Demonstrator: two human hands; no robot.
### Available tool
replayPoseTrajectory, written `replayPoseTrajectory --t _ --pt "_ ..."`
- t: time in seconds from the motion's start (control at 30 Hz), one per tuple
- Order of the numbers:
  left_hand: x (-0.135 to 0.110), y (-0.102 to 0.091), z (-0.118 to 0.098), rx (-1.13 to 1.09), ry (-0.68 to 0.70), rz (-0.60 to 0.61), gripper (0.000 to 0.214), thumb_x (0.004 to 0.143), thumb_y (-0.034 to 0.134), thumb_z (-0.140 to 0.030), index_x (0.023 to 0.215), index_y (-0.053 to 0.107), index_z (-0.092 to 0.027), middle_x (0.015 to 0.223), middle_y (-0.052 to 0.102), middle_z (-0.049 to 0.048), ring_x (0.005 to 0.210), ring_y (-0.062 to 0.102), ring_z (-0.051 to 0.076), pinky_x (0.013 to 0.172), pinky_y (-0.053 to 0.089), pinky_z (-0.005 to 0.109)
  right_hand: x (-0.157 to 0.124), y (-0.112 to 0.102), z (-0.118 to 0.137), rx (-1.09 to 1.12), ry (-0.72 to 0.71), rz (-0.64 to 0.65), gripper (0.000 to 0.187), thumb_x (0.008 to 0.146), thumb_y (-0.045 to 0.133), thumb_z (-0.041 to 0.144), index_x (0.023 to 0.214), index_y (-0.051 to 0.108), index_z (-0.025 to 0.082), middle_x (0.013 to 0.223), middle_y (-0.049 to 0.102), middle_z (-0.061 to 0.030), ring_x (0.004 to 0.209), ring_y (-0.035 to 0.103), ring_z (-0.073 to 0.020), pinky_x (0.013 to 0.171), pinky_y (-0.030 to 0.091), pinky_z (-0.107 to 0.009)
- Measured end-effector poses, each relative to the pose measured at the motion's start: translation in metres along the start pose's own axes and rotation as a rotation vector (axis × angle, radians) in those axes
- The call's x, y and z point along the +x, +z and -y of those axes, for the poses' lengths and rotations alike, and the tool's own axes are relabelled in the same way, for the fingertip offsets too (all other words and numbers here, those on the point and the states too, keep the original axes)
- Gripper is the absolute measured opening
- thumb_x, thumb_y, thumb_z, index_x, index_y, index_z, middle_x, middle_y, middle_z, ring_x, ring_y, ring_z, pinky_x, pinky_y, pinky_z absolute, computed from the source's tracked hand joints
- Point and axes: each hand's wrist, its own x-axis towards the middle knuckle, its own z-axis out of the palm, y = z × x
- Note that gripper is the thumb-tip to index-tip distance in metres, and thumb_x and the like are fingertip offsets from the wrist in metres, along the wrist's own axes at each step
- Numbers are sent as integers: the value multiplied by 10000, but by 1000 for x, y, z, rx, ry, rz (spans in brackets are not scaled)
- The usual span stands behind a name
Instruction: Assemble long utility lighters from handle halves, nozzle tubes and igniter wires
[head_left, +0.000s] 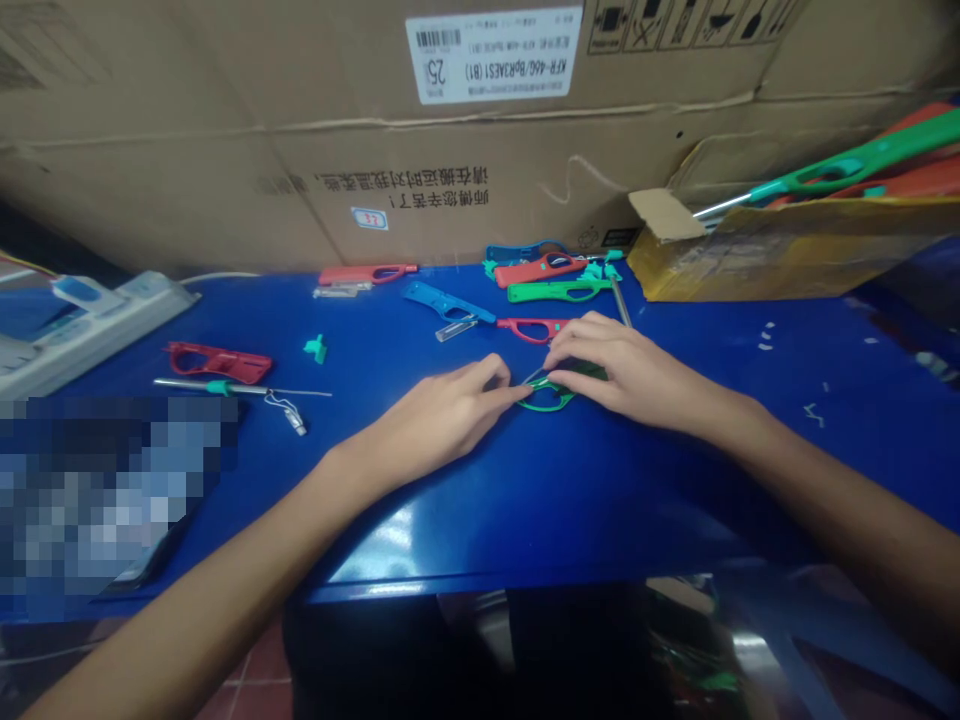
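A green lighter handle shell (pixel 550 402) lies on the blue table between my hands, its trigger loop showing. My left hand (pixel 459 408) is closed, thumb and fingertips pinched at the loop's left end beside a thin grey rod. What that pinch holds is too small to make out. My right hand (pixel 611 365) is closed over the shell's right part, its fingers covering most of it. Just behind the hands lie a red lighter shell (pixel 527 328) and a blue lighter shell (pixel 448 301) with a clear fuel tank (pixel 456 329).
Along the back, a large cardboard box (pixel 262 200) forms a wall. A taped carton (pixel 787 250) of lighters stands right. Left are a red half shell (pixel 221 362), a metal lighter tube (pixel 195 386), a teal trigger (pixel 316 348) and a power strip (pixel 97 325).
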Motion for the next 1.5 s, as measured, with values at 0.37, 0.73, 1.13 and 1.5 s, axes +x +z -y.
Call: replayPoseTrajectory --t 0.37,0.73,1.13,1.5 --pt "0 -3 -1 -31 -25 29 403 1085 381 -281 1442 565 -244 1191 562 76 971 623 170 834 598 327 -11 -23 -12 -30 -165 141 316 1057 458 304 1135 749 209 1112 690 -92 1027 617 -226 901 489 -380" --pt "-3 -4 9 -71 -61 4 391 1075 407 -261 1417 595 -264 1175 576 66 1000 625 172 850 582 323 -12 -12 -3 -136 -102 135 403 1053 430 434 1170 735 199 1184 673 -135 1083 634 -289 917 518 -463" --pt "-5 -6 11 -57 -76 18 396 1063 437 -235 1432 582 -250 1171 578 71 960 630 173 809 583 331 -7 0 -14 -118 -253 20 312 1041 466 227 1194 739 230 1169 701 -115 1062 649 -238 880 545 -414" --pt "-7 -12 12 -68 -74 -1 344 1068 458 -265 1364 632 -247 1172 639 68 953 674 169 784 569 304 -6 6 -17 34 -180 21 287 1021 534 278 1210 741 218 1214 675 -121 1138 626 -242 966 528 -406"
